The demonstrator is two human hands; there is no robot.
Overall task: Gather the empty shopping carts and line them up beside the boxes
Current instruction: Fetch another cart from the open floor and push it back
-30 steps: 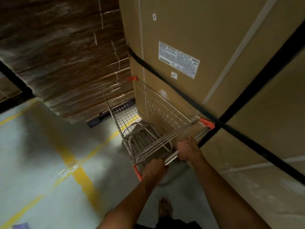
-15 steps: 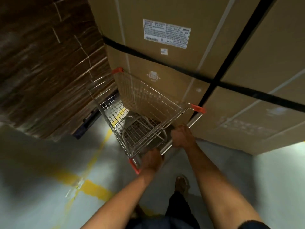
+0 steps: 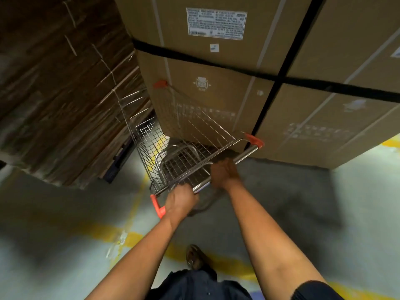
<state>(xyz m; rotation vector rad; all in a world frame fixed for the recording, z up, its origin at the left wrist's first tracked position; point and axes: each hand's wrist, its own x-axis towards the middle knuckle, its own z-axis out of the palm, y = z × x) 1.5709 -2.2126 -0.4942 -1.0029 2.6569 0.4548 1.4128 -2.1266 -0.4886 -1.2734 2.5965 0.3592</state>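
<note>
An empty wire shopping cart with orange corner caps stands in front of me, its right side close against the large brown cardboard boxes bound with black straps. My left hand grips the metal push bar near its left orange end. My right hand grips the same bar further right. The basket holds nothing; its child seat flap is folded down inside.
A dark stack of flattened cardboard on a pallet rises to the left of the cart. Yellow floor lines cross the grey concrete. My foot is below the cart handle.
The view has swung and pulled back; the cart sits further along the box wall, and the boxes' lower right corner and open floor beyond it now show. Both hands keep their grip.
</note>
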